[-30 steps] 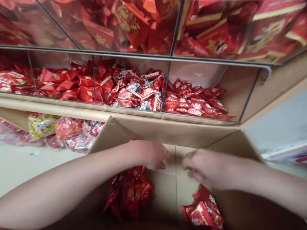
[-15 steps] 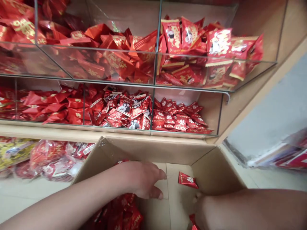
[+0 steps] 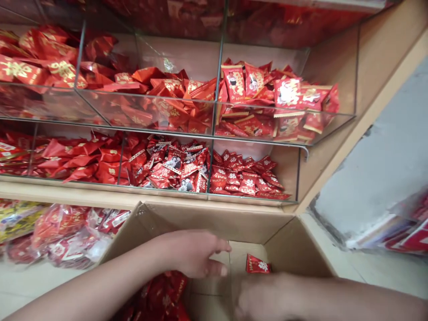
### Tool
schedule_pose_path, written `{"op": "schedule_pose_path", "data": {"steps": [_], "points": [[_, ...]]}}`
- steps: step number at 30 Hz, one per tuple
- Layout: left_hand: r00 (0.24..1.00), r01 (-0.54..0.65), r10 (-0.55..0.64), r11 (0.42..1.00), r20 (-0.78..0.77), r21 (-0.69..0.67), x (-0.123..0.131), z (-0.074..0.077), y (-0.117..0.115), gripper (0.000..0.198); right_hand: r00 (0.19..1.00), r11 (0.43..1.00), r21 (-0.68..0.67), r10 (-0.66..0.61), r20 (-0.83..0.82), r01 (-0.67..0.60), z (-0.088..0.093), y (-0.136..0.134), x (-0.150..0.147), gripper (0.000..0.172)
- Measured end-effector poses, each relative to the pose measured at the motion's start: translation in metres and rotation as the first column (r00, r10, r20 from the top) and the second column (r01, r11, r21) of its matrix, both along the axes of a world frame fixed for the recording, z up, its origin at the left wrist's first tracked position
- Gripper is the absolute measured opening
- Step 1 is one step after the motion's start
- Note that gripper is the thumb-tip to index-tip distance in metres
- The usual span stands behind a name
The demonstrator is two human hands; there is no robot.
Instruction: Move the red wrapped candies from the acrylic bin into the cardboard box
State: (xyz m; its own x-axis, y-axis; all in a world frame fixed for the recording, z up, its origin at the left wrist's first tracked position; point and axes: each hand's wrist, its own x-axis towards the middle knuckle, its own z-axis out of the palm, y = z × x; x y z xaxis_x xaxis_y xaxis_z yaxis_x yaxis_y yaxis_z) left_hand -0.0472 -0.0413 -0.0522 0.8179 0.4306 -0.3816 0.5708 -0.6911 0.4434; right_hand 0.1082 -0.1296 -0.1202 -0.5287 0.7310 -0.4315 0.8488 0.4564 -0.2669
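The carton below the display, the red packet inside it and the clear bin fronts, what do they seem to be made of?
The carton looks like matte brown cardboard, with creased flaps. The red packet seems glossy foil-like film, from its shine. The bin fronts look like clear acrylic or glass; the look can't settle which.

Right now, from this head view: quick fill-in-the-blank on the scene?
The left hand and right hand are over a ____ box. One red packet lies apart from the pile, nearest the ____ hand. The front packet in the lower-right glass bin reads ____.

Missing words: cardboard; right; LUCK
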Motion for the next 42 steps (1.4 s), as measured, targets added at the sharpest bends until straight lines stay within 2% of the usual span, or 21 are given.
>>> {"op": "schedule_pose_path", "data": {"steps": [2, 3, 4, 6, 8, 10, 12, 13, 15, 17, 20, 22, 25, 27, 30, 34, 35, 37, 39, 40, 42], "points": [[0.983, -0.008, 0.032, 0.991, 0.178, -0.135, 0.004, -0.005, 0.003, 0.056, 0.973, 0.999, 0.039, -0.015, -0.230, 0.024, 0.017, 0.029, 0.009, 0.012], [0.955, 0.006, 0.061, 0.974, 0.289, -0.227, 0.007, -0.008, 0.004, 0.059, 0.913, 0.992, 0.077, -0.066, -0.402, 0.105, 0.025, 0.039, 0.013, 0.015], [0.909, 0.026, 0.111, 0.947, 0.401, -0.321, 0.011, -0.013, 0.004, 0.062, 0.810, 0.971, 0.088, -0.133, -0.570, 0.221, 0.031, 0.045, 0.016, 0.017], [0.784, 0.002, 0.302, 0.873, 0.542, -0.488, 0.019, -0.021, 0.003, 0.068, 0.564, 0.921, -0.039, -0.270, -0.780, 0.387, 0.038, 0.049, 0.021, 0.018], [0.674, -0.056, 0.496, 0.773, 0.547, -0.632, 0.025, -0.025, 0.001, 0.076, 0.361, 0.877, -0.218, -0.388, -0.848, 0.429, 0.041, 0.046, 0.023, 0.020], [0.611, -0.046, 0.599, 0.679, 0.517, -0.733, 0.028, -0.024, -0.001, 0.078, 0.203, 0.839, -0.333, -0.449, -0.870, 0.430, 0.043, 0.043, 0.024, 0.021], [0.586, -0.008, 0.632, 0.630, 0.507, -0.777, 0.029, -0.019, -0.002, 0.074, 0.114, 0.815, -0.346, -0.443, -0.889, 0.465, 0.046, 0.043, 0.025, 0.021], [0.580, -0.016, 0.643, 0.623, 0.500, -0.782, 0.029, -0.016, -0.001, 0.072, 0.104, 0.804, -0.327, -0.429, -0.897, 0.497, 0.048, 0.043, 0.026, 0.021], [0.582, -0.088, 0.656, 0.639, 0.481, -0.764, 0.028, -0.012, 0.000, 0.069, 0.131, 0.779, -0.263, -0.402, -0.906, 0.569, 0.051, 0.046, 0.028, 0.021], [0.597, -0.169, 0.638, 0.693, 0.486, -0.701, 0.026, -0.011, 0.002, 0.072, 0.177, 0.771, -0.202, -0.377, -0.909, 0.604, 0.052, 0.048, 0.030, 0.022], [0.657, -0.185, 0.527, 0.805, 0.539, -0.563, 0.024, -0.013, 0.001, 0.076, 0.275, 0.838, -0.164, -0.346, -0.897, 0.520, 0.050, 0.049, 0.031, 0.028], [0.704, -0.163, 0.433, 0.870, 0.563, -0.465, 0.023, -0.015, -0.002, 0.076, 0.321, 0.877, -0.172, -0.338, -0.885, 0.449, 0.047, 0.047, 0.031, 0.022], [0.740, -0.119, 0.341, 0.915, 0.580, -0.385, 0.022, -0.017, -0.005, 0.074, 0.272, 0.865, -0.211, -0.361, -0.892, 0.455, 0.045, 0.045, 0.031, 0.020], [0.727, -0.085, 0.356, 0.896, 0.588, -0.436, 0.023, -0.016, -0.005, 0.073, 0.183, 0.833, -0.263, -0.392, -0.902, 0.488, 0.045, 0.044, 0.032, 0.024], [0.645, -0.091, 0.496, 0.805, 0.581, -0.587, 0.024, -0.012, -0.003, 0.068, 0.049, 0.775, -0.388, -0.472, -0.880, 0.499, 0.047, 0.046, 0.034, 0.028], [0.507, -0.158, 0.662, 0.701, 0.552, -0.696, 0.024, -0.002, 0.003, 0.051, -0.002, 0.738, -0.421, -0.494, -0.869, 0.527, 0.052, 0.048, 0.037, 0.029], [0.494, -0.167, 0.676, 0.690, 0.546, -0.704, 0.023, 0.001, 0.005, 0.049, 0.020, 0.739, -0.404, -0.491, -0.871, 0.539, 0.053, 0.048, 0.038, 0.030], [0.490, -0.189, 0.686, 0.685, 0.537, -0.703, 0.022, 0.004, 0.007, 0.045, 0.127, 0.756, -0.284, -0.434, -0.892, 0.590, 0.055, 0.045, 0.039, 0.028], [0.497, -0.209, 0.691, 0.682, 0.525, -0.701, 0.020, 0.004, 0.009, 0.041, 0.333, 0.798, 0.000, -0.251, -0.909, 0.603, 0.056, 0.042, 0.040, 0.018], [0.501, -0.217, 0.696, 0.677, 0.515, -0.703, 0.020, 0.003, 0.010, 0.039, 0.454, 0.814, 0.171, -0.124, -0.882, 0.555, 0.057, 0.039, 0.041, 0.018], [0.507, -0.226, 0.700, 0.671, 0.503, -0.706, 0.019, 0.000, 0.011, 0.036, 0.647, 0.818, 0.435, 0.105, -0.756, 0.376, 0.056, 0.036, 0.043, 0.031]]}}
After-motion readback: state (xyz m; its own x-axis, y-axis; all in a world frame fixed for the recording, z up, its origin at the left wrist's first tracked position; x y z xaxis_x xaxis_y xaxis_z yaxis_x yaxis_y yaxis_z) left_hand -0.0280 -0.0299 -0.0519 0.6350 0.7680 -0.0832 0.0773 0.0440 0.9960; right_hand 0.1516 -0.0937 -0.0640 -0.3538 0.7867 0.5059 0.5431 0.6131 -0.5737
